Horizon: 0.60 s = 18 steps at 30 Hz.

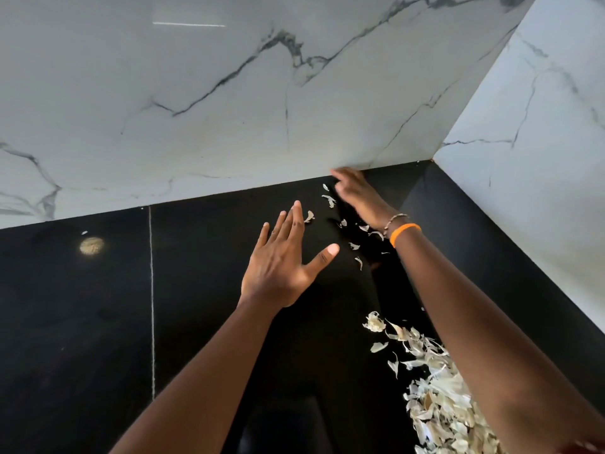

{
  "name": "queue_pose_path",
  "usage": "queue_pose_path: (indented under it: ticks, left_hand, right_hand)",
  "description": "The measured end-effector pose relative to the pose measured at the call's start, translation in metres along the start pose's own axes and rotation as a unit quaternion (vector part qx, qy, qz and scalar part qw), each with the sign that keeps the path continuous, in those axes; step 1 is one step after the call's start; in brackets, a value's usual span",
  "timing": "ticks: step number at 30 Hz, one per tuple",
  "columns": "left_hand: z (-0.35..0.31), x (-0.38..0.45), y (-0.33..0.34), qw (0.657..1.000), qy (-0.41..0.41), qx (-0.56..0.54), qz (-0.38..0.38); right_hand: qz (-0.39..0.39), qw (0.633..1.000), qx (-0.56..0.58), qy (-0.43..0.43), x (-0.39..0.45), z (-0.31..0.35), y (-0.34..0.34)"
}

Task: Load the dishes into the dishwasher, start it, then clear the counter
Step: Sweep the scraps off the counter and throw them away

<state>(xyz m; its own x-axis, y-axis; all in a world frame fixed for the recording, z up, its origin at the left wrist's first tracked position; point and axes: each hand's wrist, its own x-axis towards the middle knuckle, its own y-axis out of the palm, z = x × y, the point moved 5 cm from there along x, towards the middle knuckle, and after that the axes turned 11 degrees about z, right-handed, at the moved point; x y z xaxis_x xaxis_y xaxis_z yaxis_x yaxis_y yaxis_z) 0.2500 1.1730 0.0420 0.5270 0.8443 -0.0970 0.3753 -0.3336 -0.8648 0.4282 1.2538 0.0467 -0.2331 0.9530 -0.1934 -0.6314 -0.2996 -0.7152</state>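
Your two hands reach over the black counter (82, 322) toward the corner where it meets the marble wall (196, 109).

The counter fills the lower view, glossy and dark, with a pale seam running down its left part. A big heap of dry papery peels (442, 398) lies at the lower right, partly under your right forearm. A thin trail of scattered peels (343, 224) runs from the back wall toward you, between your hands. Your left hand (283, 260) is flat and low over the counter, fingers straight and close together, thumb spread wide. Your right hand (355, 191) is at the back edge, blurred; you cannot tell how its fingers lie. An orange band (404, 232) and a bead bracelet (394, 221) circle that wrist.
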Motion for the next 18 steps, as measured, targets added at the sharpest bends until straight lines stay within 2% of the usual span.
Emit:
queue_pose_path:
  ticks: [2,3,7,10,12,14,15,18]
  left_hand:
    - [-0.001,0.000,-0.001,1.000,0.001,-0.002,0.000]
    - [0.000,0.001,-0.001,1.000,0.001,-0.003,-0.002]
    - [0.002,0.000,0.000,1.000,-0.005,-0.012,-0.009]
    - [0.003,0.001,0.002,1.000,-0.001,-0.014,-0.004]
    - [0.005,0.002,0.004,1.000,-0.002,-0.007,0.002]
    - [0.005,0.002,0.003,1.000,-0.001,0.008,0.004]
    - [0.004,0.002,0.003,1.000,0.001,0.018,0.006]
    - [0.000,0.001,0.005,0.998,0.001,0.059,0.032]
  right_hand:
    - [0.026,0.993,-0.119,0.004,0.009,0.001,0.012]
    - [0.053,0.991,-0.125,-0.021,0.006,0.006,0.019]
    - [0.160,0.979,-0.064,-0.105,-0.030,0.019,0.042]
    - [0.251,0.962,-0.018,-0.100,-0.078,0.025,0.054]
    - [0.293,0.948,0.083,-0.094,-0.107,0.027,0.054]
    - [0.217,0.955,0.174,-0.102,-0.116,0.025,0.037]
    - [0.161,0.965,0.182,-0.102,-0.115,0.020,0.029]
    - [0.061,0.991,0.113,-0.043,-0.097,0.000,0.019]
